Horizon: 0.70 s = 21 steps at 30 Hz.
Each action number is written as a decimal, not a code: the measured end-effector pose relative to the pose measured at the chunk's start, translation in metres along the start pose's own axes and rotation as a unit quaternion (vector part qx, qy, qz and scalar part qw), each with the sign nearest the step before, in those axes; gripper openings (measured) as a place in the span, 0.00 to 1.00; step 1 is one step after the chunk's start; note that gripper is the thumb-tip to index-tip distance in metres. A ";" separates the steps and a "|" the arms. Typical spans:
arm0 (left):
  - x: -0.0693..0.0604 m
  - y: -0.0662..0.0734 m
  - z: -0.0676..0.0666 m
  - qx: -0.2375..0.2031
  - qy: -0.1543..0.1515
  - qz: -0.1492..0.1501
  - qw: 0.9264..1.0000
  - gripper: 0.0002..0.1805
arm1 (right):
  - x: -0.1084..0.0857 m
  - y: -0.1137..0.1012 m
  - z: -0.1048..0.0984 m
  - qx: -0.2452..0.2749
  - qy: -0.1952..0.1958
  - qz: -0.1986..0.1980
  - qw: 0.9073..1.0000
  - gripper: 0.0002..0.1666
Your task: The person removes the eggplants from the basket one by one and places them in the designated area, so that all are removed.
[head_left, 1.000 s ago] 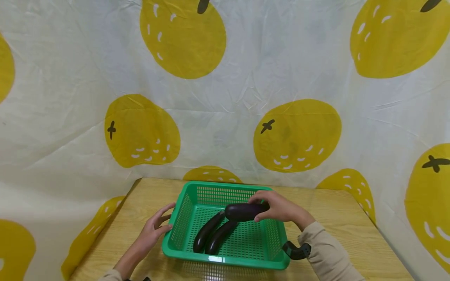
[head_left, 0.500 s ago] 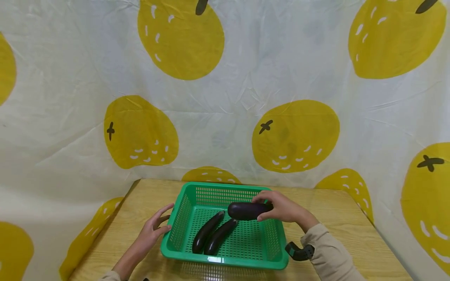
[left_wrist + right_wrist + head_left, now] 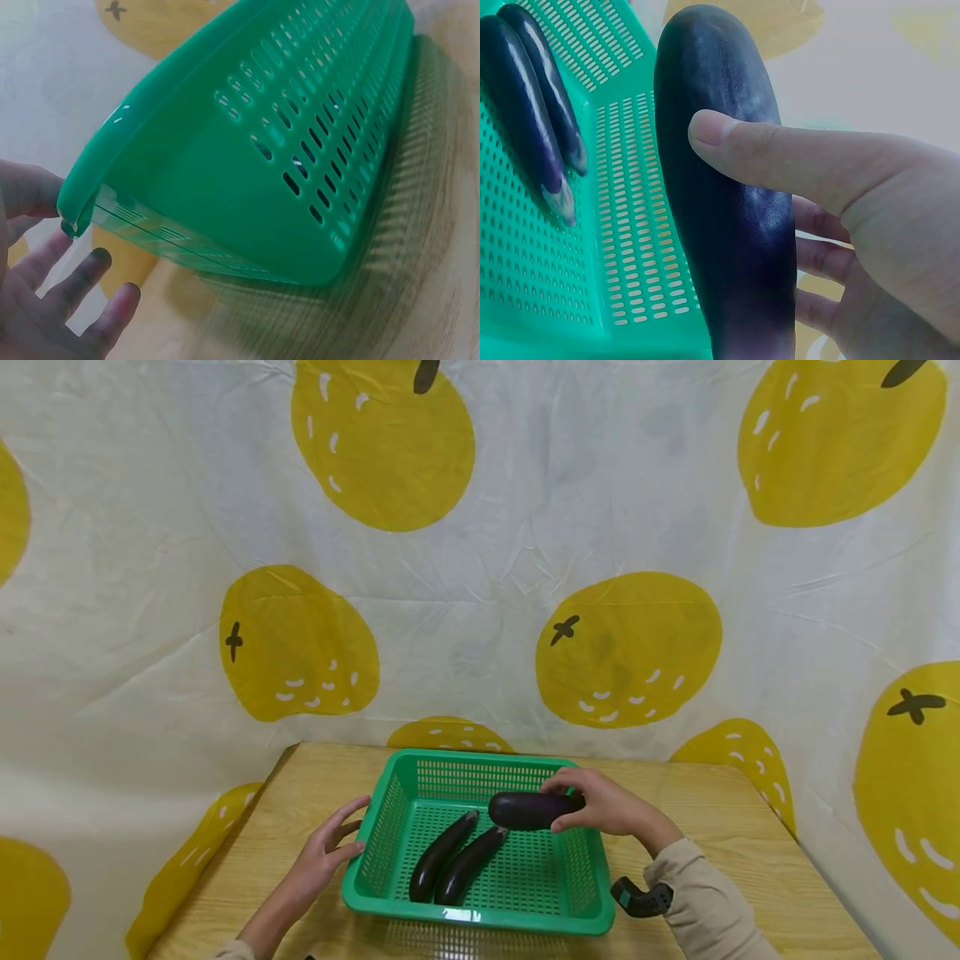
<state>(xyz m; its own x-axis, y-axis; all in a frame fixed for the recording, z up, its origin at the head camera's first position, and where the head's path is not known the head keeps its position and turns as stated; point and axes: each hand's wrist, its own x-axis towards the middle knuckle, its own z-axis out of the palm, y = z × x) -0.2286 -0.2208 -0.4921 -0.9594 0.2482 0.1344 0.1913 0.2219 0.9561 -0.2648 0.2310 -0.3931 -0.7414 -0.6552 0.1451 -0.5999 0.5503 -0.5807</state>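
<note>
In the head view, my right hand [image 3: 607, 806] grips a thick dark purple eggplant [image 3: 525, 811] and holds it level above the basket's right half. The right wrist view has my thumb across the near side of this eggplant [image 3: 727, 225], the other fingers partly hidden behind it. Two slimmer eggplants [image 3: 442, 857] [image 3: 471, 865] lie side by side on the floor of the green plastic basket [image 3: 480, 914]. At the basket's left rim, my left hand [image 3: 322, 852] touches the edge with its fingers spread and relaxed; the left wrist view puts thumb and index finger at the rim [image 3: 79, 195].
The basket stands on a wood-grain table [image 3: 720, 827]. Behind the table hangs a pale cloth [image 3: 465, 552] with large yellow fruit prints. A black band [image 3: 642, 897] sits at my right sleeve.
My right hand, holding the eggplant, has shifted slightly right, away from the two eggplants in the basket. The left hand stays at the rim.
</note>
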 end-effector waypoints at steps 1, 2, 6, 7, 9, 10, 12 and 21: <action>0.000 0.000 0.000 0.000 -0.001 0.000 1.000 0.36 | 0.000 0.000 0.000 0.000 0.001 0.000 1.000 0.26; 0.000 0.000 0.000 -0.002 -0.003 0.000 1.000 0.36 | -0.001 0.000 0.000 0.000 0.002 -0.001 1.000 0.26; -0.001 -0.001 0.000 -0.005 -0.007 0.002 1.000 0.36 | -0.003 0.001 0.000 0.002 0.005 0.002 1.000 0.26; -0.001 -0.002 0.000 -0.005 -0.008 0.002 1.000 0.36 | -0.003 0.001 0.000 0.003 0.006 0.004 1.000 0.26; -0.001 -0.002 0.000 -0.006 -0.008 0.002 1.000 0.36 | -0.004 0.001 0.000 0.004 0.007 0.009 1.000 0.26; -0.001 -0.002 0.000 -0.007 -0.009 0.001 1.000 0.36 | -0.004 0.001 0.000 0.005 0.008 0.010 1.000 0.26; -0.001 -0.003 0.000 -0.007 -0.010 0.000 1.000 0.37 | -0.004 0.002 0.000 0.003 0.009 0.012 1.000 0.26; -0.001 -0.003 0.000 -0.006 -0.008 0.001 1.000 0.36 | -0.006 0.005 0.003 -0.022 0.015 0.017 0.999 0.26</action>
<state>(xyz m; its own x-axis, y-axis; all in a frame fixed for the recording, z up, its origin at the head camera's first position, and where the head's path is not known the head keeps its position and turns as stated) -0.2282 -0.2219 -0.4951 -0.9556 0.2637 0.1317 0.1903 0.2107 0.9588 -0.2625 0.2367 -0.3991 -0.7699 -0.6201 0.1508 -0.5867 0.5948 -0.5495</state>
